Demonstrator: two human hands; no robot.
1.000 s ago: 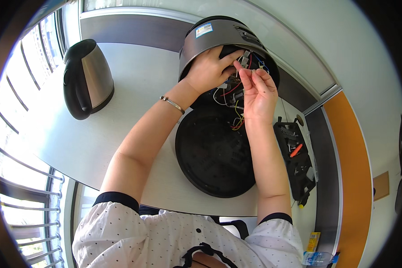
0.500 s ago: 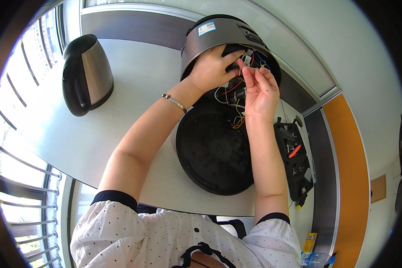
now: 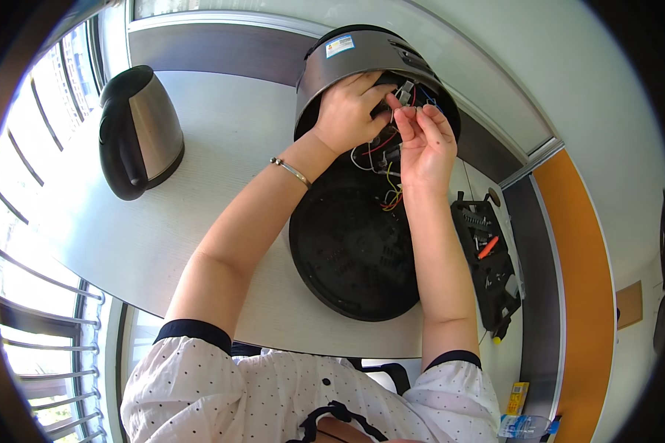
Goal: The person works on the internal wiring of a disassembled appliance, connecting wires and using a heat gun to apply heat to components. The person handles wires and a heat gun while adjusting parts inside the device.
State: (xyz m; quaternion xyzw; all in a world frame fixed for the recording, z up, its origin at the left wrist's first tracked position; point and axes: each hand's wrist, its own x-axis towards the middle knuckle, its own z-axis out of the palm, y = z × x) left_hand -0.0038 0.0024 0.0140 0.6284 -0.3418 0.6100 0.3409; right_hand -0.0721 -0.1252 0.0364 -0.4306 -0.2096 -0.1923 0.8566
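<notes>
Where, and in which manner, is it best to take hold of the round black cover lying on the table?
Probably by the near rim of the round black cover, coming from the near side. It lies flat with its curved near edge unobstructed, while coloured wires crowd its far edge, beside the grey housing.

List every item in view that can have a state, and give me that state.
Grey appliance housing: on its side, open end toward the person
Black round cover: off the housing, lying flat
Colored wires: exposed
Kettle: upright
Tool case: open
Left hand: fingers inside housing
Right hand: fingertips drawn together
</notes>
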